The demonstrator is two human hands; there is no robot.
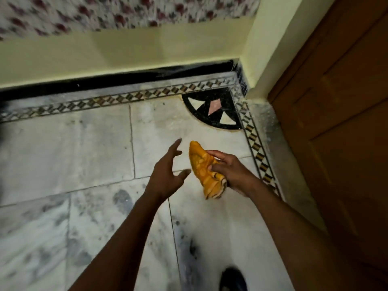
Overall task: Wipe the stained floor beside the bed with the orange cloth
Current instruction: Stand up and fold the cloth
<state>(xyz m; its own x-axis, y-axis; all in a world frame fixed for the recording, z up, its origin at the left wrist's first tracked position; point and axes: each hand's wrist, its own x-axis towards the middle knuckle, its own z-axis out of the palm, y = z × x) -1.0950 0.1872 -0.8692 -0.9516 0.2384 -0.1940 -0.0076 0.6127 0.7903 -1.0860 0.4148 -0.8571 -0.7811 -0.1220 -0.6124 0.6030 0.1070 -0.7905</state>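
Hanging bunched and crumpled in mid-air above the floor, the orange cloth is wadded into a long, lumpy roll with deep folds along its length. Its upper end tapers to a rounded point, while its lower end is thicker and shows darker brown smudges among the creases. It sits right of the middle of the view, clear of the tiles below it.

The right hand grasps the cloth around its middle and lower part, fingers wrapped over the top of the roll and the thumb tucked against its side. That forearm comes in from the lower right and slants up toward the middle.

The left hand is held just beside the cloth, not touching it. Its fingers are spread and relaxed, reaching forward, with the thumb pointing toward the cloth's middle; it holds nothing. Its forearm rises from the bottom edge, running roughly side by side with the other arm.

The floor is pale marble tile with grey veining and dark, smeared marks, most of them in the lower half of the view. A patterned border of small diamonds runs along the wall and turns the corner, with a black quarter-circle inlay set inside that corner. A brown wooden door stands at the right, and a dark shoe shows at the bottom edge. Floral fabric, blurred, crosses the top.
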